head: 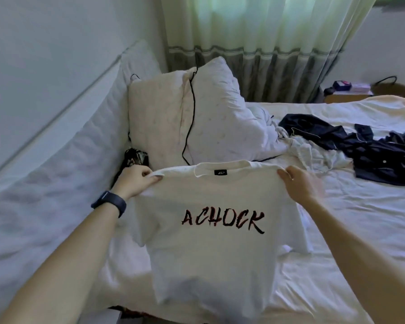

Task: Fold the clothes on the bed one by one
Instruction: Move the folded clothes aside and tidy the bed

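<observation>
Your two bare forearms reach forward from the near left and near right, angling in toward each other with both hands at about the same height. Your left hand (136,181), with a dark band (109,203) on its wrist, curls its fingers (153,180) round one shoulder of the white T-shirt (208,253). Your right hand (302,185) pinches the other shoulder, the back of the hand turned toward you.

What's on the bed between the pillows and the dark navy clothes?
A crumpled pale garment lies there, shown in the head view.
</observation>
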The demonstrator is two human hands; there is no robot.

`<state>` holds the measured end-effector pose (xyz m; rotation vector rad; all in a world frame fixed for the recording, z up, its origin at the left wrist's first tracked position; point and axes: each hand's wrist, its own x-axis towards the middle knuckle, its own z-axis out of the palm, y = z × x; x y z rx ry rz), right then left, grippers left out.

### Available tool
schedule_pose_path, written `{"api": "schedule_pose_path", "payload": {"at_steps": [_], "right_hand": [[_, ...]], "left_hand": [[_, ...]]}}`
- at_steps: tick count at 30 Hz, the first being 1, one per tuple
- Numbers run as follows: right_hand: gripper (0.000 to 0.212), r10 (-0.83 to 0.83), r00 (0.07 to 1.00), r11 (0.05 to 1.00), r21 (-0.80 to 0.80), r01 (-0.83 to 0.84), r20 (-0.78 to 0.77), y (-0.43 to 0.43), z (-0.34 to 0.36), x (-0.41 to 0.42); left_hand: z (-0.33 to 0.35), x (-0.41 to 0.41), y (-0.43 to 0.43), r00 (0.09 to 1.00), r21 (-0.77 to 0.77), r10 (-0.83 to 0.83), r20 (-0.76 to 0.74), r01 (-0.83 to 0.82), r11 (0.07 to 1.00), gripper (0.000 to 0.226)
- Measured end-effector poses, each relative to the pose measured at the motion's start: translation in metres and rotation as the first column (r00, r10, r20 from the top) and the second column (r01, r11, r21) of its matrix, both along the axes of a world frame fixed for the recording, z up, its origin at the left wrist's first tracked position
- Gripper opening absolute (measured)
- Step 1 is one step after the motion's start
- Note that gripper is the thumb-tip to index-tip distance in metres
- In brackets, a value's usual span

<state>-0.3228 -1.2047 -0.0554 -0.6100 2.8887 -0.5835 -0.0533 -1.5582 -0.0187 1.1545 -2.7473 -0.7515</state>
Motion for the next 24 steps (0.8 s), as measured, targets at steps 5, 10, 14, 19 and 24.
{"api": "schedule_pose_path", "payload": {"at_steps": [5,10,14,19,24], "right_hand": [[0.047,-0.114,0.936,0.979,-0.126,0.163,0.332,0.020,-0.036,-0.001],[0.044,-0.011,0.935,0.980,-0.181,0.081,0.355,0.042,-0.030,-0.002],[0.021,0.087,0.965,0.970,-0.241,-0.025,0.249,0.057,0.017,-0.002],[0.012,0.007,0.987,0.873,-0.481,-0.083,-0.159,0.074,0.076,0.014],[0.020,-0.095,0.947,0.727,-0.671,-0.144,-0.306,0.100,0.142,0.049]], "left_hand": [[-0.047,0.002,-0.008,0.996,0.329,0.052,-0.073,-0.025,0.944,0.016],[-0.044,0.009,-0.006,0.987,0.398,0.073,-0.142,-0.010,0.917,0.010],[-0.003,0.010,0.017,0.928,0.270,0.181,-0.326,-0.092,0.958,0.007],[0.076,0.008,0.082,0.776,0.093,0.241,-0.583,-0.231,0.968,0.012],[0.124,0.040,0.132,0.654,-0.018,0.197,-0.731,-0.307,0.952,0.024]]}}
